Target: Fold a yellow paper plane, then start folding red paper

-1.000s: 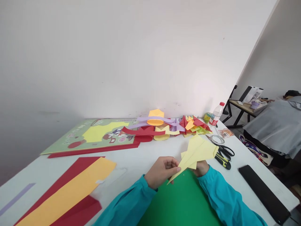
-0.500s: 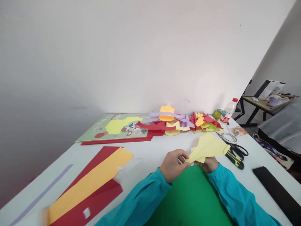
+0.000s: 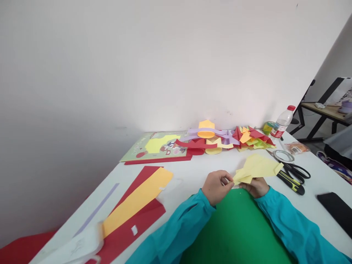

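Your view swings left, so the table point(image 3: 189, 170) and everything on it slides right across the frame, and a white object point(image 3: 79, 244) now pokes in at the lower left. The pale yellow folded paper point(image 3: 257, 165) changes too: a second ago its long point ran down past your left fingers, and now its narrow end finishes right at them.

Look at that paper: broad and smooth at the right, its far right corner turned up in a small flap, then tapering leftward through layered folds. You have it held up over the table, just beyond the green surface point(image 3: 236, 227).

Your left hand point(image 3: 219, 187) pinches the narrow tip between thumb and fingers, back of the hand toward you, wrist angled in from the left. Your right hand point(image 3: 257, 187) holds the paper's near edge from below, fingers curled and pointing left; the paper hides part of the grip. Both forearms reach forward in teal sleeves point(image 3: 176, 229), drawing together at the paper.

Just right of it sit the yellow-and-black cutter point(image 3: 292, 183) and the black scissors point(image 3: 298, 171), the tape roll point(image 3: 275, 155) close behind.
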`<state>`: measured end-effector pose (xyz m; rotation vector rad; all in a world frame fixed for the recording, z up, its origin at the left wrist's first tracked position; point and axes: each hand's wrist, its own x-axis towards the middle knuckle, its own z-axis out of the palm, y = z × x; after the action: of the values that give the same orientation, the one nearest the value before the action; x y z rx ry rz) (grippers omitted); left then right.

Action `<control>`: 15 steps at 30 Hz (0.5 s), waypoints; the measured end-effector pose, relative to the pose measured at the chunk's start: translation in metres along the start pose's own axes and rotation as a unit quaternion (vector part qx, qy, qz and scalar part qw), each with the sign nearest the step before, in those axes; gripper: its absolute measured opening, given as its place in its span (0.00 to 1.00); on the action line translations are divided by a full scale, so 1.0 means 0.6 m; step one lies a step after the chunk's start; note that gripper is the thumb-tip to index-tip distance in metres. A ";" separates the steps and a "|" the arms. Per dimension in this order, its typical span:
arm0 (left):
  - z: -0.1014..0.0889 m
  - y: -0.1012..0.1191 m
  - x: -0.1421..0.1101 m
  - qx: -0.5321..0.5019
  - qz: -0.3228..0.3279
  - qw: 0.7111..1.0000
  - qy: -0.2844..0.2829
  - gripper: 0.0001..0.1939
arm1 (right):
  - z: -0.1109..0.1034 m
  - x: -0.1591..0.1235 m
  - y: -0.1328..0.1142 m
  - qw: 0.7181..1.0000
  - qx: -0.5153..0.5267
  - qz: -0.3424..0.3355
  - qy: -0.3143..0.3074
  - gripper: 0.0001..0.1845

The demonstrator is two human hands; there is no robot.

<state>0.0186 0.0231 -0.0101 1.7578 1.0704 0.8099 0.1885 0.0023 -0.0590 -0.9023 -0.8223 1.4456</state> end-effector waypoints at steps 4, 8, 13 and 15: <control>0.000 -0.003 0.001 -0.003 0.005 1.000 0.005 0.03 | 0.006 -0.002 0.008 1.000 -0.010 -0.001 0.009 0.16; 0.003 -0.006 0.001 -0.003 0.007 1.000 0.002 0.02 | 0.010 0.001 0.015 1.000 -0.018 -0.009 0.014 0.14; 0.011 -0.007 -0.003 -0.006 0.037 0.999 0.017 0.07 | 0.008 0.009 0.017 1.000 -0.014 -0.018 0.011 0.15; 0.015 -0.008 -0.005 -0.006 0.071 0.997 0.016 0.09 | 0.008 0.008 0.016 1.000 -0.014 -0.013 0.001 0.16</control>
<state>0.0234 0.0185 -0.0183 1.8320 0.9686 0.9318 0.1798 0.0066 -0.0657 -0.9111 -0.8519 1.4130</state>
